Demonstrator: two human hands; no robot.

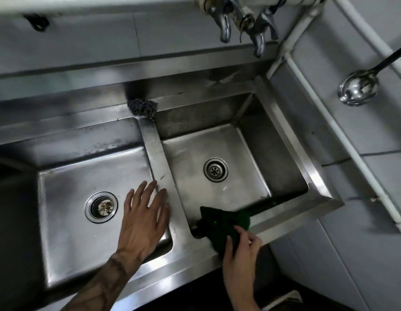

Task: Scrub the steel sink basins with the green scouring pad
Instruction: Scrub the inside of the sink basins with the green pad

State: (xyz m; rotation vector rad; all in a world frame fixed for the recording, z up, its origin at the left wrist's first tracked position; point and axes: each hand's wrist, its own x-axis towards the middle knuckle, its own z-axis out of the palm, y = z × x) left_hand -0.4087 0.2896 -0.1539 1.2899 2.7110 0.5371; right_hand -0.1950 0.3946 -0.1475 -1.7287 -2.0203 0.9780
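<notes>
My right hand (241, 248) pinches the near corner of the green scouring pad (224, 223), which drapes over the front rim and down the near wall of the right basin (217, 151). The pad stretches away from my fingers toward the drain (215, 169), so I judge the next stroke goes forward. My left hand (144, 217) is open, fingers spread, over the left basin (82, 176) beside the divider (158, 160), farther from the pad.

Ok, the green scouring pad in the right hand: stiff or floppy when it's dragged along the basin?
Probably floppy: the green scouring pad droops in folds over the right basin's near edge, where the right hand pinches it. Likely light, since a fingertip grip holds it. Its coarse face should grip steel rather than slide freely.
</notes>
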